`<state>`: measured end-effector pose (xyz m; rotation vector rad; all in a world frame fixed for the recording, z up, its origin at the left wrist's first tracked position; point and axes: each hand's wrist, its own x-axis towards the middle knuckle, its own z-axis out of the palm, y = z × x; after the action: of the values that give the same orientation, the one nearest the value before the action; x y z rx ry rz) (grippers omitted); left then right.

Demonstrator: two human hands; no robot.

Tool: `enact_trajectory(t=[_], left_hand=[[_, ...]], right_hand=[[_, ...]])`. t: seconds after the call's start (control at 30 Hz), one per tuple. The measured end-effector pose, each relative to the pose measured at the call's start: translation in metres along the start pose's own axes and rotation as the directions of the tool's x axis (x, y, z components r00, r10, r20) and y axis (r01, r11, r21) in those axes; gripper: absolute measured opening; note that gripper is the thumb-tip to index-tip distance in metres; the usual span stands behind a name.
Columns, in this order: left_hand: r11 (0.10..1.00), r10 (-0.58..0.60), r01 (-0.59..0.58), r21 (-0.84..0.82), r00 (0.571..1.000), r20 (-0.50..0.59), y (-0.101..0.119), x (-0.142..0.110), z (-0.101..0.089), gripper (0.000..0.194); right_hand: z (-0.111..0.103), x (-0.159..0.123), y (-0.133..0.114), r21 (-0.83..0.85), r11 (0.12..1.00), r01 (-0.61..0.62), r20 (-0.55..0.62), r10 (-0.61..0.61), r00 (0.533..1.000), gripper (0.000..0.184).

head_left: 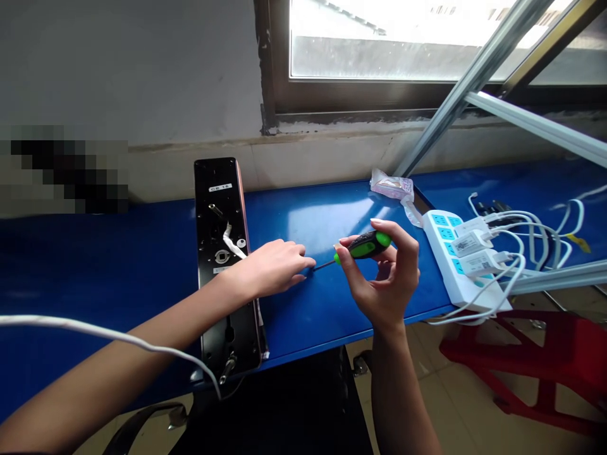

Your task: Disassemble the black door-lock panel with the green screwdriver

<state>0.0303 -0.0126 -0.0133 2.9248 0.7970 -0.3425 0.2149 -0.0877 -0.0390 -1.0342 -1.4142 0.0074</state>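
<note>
My right hand (386, 275) is closed round the green-and-black handle of a screwdriver (364, 246). Its thin shaft points left and slightly down, over the blue table (303, 316). At the screwdriver's tip is my left hand (279, 266), with its index finger and thumb drawn close together. Whatever may be between those fingertips is too small to make out. Under my left wrist lies a long black door-lock panel (215, 183), back side up, with metal posts, holes and a "CE 15" label. A white-wrapped cable (232, 243) comes out of it; my forearm hides the panel's middle.
To the right, a white power strip (434, 237) holds several chargers and tangled white cables. A plastic packet (392, 184) lies near the wall. Metal frame bars (474, 82) cross at right, above a red stool (559, 354). A white cable (118, 335) passes over my left forearm.
</note>
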Motion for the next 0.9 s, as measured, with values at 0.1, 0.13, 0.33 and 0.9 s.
enact_trajectory(t=[0.1, 0.13, 0.33, 0.9], left_hand=[[1.000, 0.005, -0.005, 0.009, 1.000, 0.015, 0.000, 0.000, -0.001, 0.029], [1.000, 0.008, -0.008, 0.010, 1.000, 0.013, 0.000, 0.000, -0.001, 0.027], [1.000, 0.018, -0.020, -0.023, 0.998, -0.066, -0.004, -0.001, 0.007, 0.023], [1.000, 0.021, -0.021, -0.013, 0.998, -0.051, -0.002, -0.004, 0.004, 0.020]], right_hand=[[0.000, 0.000, 0.000, -0.009, 1.000, 0.000, 0.011, 0.000, 1.000, 0.056], [-0.001, -0.001, 0.001, -0.011, 1.000, -0.002, 0.014, 0.002, 1.000, 0.056], [-0.002, -0.003, 0.001, -0.015, 1.000, 0.006, 0.007, -0.005, 1.000, 0.057], [0.005, 0.002, 0.002, 0.006, 1.000, 0.031, 0.010, -0.031, 0.999, 0.057]])
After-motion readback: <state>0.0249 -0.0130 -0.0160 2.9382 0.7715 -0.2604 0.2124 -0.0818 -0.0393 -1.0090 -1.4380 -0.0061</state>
